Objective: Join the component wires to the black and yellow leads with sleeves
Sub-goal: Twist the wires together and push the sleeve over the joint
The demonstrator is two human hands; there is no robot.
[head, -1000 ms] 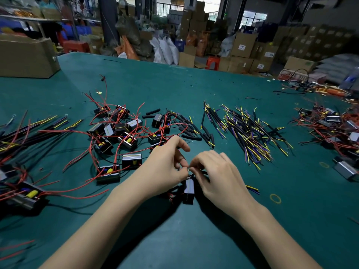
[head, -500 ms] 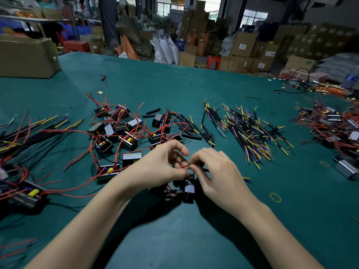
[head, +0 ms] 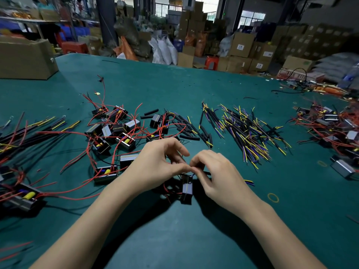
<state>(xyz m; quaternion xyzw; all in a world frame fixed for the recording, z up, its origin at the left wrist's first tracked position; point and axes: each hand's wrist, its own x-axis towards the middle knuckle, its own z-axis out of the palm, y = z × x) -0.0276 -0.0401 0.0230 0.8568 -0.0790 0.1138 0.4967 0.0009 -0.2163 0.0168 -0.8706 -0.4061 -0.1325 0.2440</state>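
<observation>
Since the earlier frame the hands have been drawn slightly nearer and the component (head: 187,189) now hangs just below the fingertips, above the table (head: 194,239). Fine wires at its top are pinched between the left hand (head: 159,167) and the right hand (head: 219,175), fingertips touching. The leads (head: 246,133) lie well beyond.

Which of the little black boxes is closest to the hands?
The small black box right under the fingertips, between the left hand and right hand. The other boxes lie farther off among red wires.
</observation>
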